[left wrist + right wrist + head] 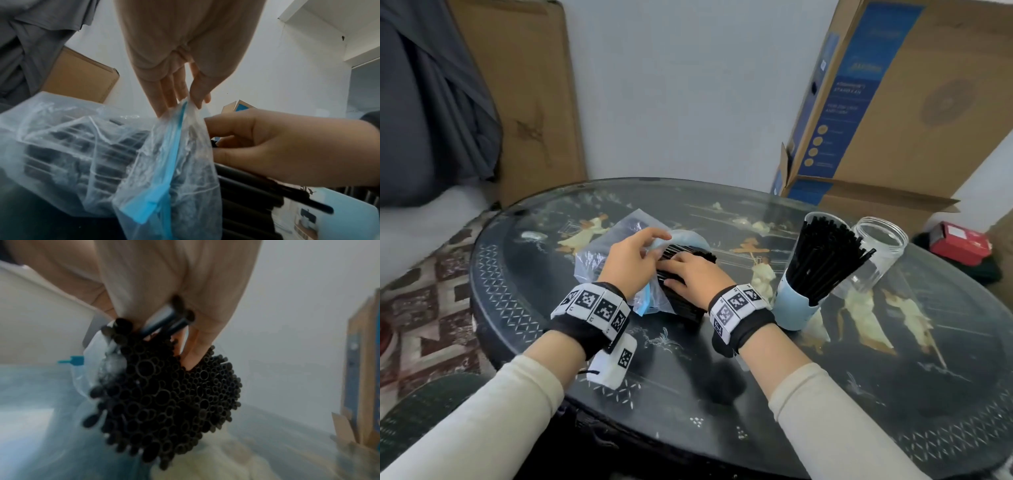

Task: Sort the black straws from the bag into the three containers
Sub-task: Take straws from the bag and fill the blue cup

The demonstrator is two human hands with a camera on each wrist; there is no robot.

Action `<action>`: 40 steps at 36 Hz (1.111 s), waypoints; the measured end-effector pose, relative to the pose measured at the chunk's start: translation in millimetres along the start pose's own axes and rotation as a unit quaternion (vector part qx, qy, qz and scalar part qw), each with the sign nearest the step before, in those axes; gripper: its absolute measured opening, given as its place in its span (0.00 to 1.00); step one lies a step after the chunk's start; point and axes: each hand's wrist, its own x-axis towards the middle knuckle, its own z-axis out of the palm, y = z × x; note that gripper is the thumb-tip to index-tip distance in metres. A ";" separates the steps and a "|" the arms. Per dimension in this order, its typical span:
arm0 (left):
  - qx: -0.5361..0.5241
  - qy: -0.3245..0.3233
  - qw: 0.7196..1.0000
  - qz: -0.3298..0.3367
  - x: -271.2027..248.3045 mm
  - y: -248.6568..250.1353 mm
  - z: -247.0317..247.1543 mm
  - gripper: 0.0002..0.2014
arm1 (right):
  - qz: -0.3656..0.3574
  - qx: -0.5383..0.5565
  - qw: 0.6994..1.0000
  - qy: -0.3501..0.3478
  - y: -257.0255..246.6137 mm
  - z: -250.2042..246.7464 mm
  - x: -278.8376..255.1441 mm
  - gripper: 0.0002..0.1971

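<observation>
A clear plastic bag [599, 251] with a blue zip strip lies on the round dark table [808, 394], and a thick bundle of black straws [690, 251] sticks out of its mouth. My left hand [650, 245] pinches the bag's rim; in the left wrist view its fingertips [180, 100] hold the blue-edged rim of the bag [82, 154]. My right hand [681, 274] lies over the bundle, fingers curled on several straws. The right wrist view shows the straws' open ends [174, 394] in mixed widths. A light blue cup [796, 308] holds many straws. A clear jar [878, 253] beside it looks empty.
A tall cardboard box [893, 102] leans at the back right and flat cardboard [527, 102] at the back left. A red box [959, 240] lies on the floor beyond the table. A white tagged block [614, 363] hangs under my left wrist. Patterned rug [431, 308] at left.
</observation>
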 end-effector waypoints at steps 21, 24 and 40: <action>-0.022 -0.008 1.000 -0.018 5.8 -4.3 -9.4 0.14 | 0.029 0.135 0.990 0.019 2.2 -17.6 2.7 0.13; -0.020 -0.012 1.000 -0.019 5.4 -6.0 -11.0 0.13 | 0.037 0.155 0.987 0.025 8.7 -26.8 -9.9 0.13; -0.003 -0.038 0.998 -0.058 -5.7 -7.3 10.8 0.12 | 0.112 0.204 0.972 -0.023 20.2 5.1 -36.6 0.32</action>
